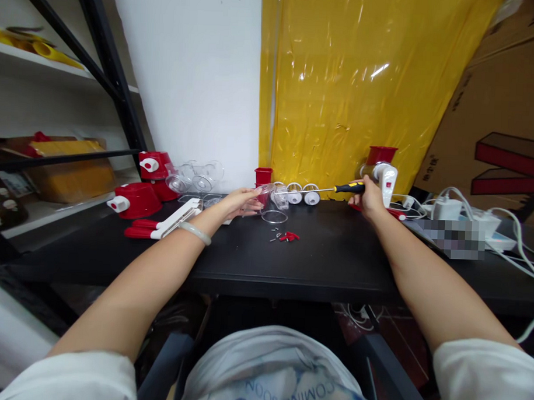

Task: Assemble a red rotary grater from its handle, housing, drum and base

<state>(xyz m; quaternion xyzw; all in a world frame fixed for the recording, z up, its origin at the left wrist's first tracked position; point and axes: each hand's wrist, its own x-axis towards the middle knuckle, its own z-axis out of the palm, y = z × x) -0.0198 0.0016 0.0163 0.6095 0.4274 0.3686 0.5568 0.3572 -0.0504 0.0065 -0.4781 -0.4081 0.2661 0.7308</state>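
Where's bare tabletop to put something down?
Free: the black table right of the red pieces, nearer than the screwdriver; also left of the metal bits, up to the left forearm. Crowded: back middle, with round white parts; far left, with red housings; far right, with adapters.

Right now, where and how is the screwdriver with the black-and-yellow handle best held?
Probably by the black-and-yellow handle, from its right end, where the right hand grips: it is thicker than the slim metal shaft, which points left toward the left hand.
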